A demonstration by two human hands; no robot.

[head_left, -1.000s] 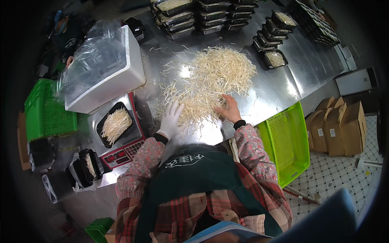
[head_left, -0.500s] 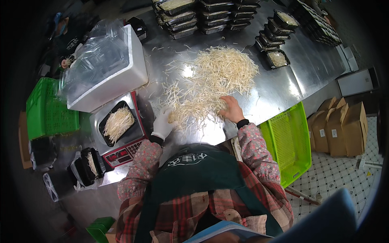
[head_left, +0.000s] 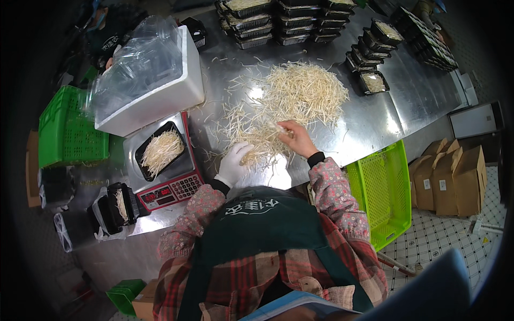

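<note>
On the table's left side, a black rectangular plastic tray (head_left: 171, 127) is sitting on a red-and-silver digital scale (head_left: 170, 192); its mound of pale sprouts (head_left: 162, 151) is reaching the rim, so a jolt could be sending strands onto the scale. Towards the middle of the shiny metal table (head_left: 369, 128), a broad, loose heap of thin, cream-white sprouts (head_left: 308, 93) is spreading towards the near edge, and a hasty pull could be dropping strands off it, perhaps towards the lime-green perforated plastic basket (head_left: 377, 203) at the right.

The white-gloved left hand (head_left: 232, 166) is resting at the heap's near-left fringe, its fingers curling against strands; whether they are gripping any, I cannot tell. The bare right hand (head_left: 297, 140) is apparently pinching a small tuft between thumb and fingers. Loose strands are lying between both hands, while the main bulk is lying beyond the fingers.
</note>
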